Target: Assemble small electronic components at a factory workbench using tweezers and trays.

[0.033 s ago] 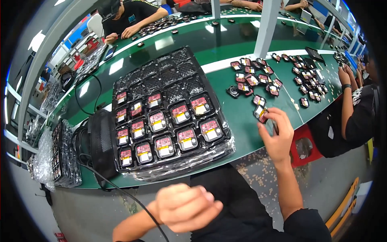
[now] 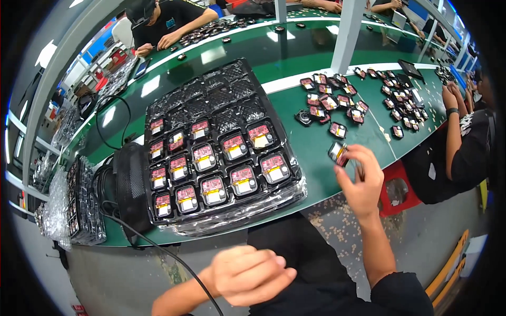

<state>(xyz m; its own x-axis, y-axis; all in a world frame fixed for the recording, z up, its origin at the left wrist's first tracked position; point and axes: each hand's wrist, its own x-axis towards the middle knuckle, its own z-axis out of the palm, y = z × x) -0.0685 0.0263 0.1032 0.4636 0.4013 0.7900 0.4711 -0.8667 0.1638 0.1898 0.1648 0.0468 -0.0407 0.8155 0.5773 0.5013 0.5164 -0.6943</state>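
Note:
Between the thumb and fingers of my right hand (image 2: 363, 181) is a small square electronic module (image 2: 336, 152), with a black casing and a pale face, tilted just over the green bench. A similar module (image 2: 338, 129) lies right behind it, apart from it. My left hand (image 2: 253, 275) is curled closed in front of my body, near the lower edge; its palm side is hidden. To the left stands a stack of black plastic trays (image 2: 295, 184). The top tray's nearer pockets hold several modules (image 2: 213, 190) with red boards, white blocks and yellow strips; its far pockets hold none.
Loose modules (image 2: 329, 102) lie in a cluster beyond my right hand, with another pile (image 2: 403, 100) farther right. A black cable (image 2: 158, 246) crosses by my left forearm. A grey post (image 2: 348, 39) rises behind the bench. Co-workers sit opposite and at right, near a red stool (image 2: 387, 204).
The module in my right hand has shifted slightly left and nearer, and a gap now separates it from the one behind. My left hand has drifted a little right and down.

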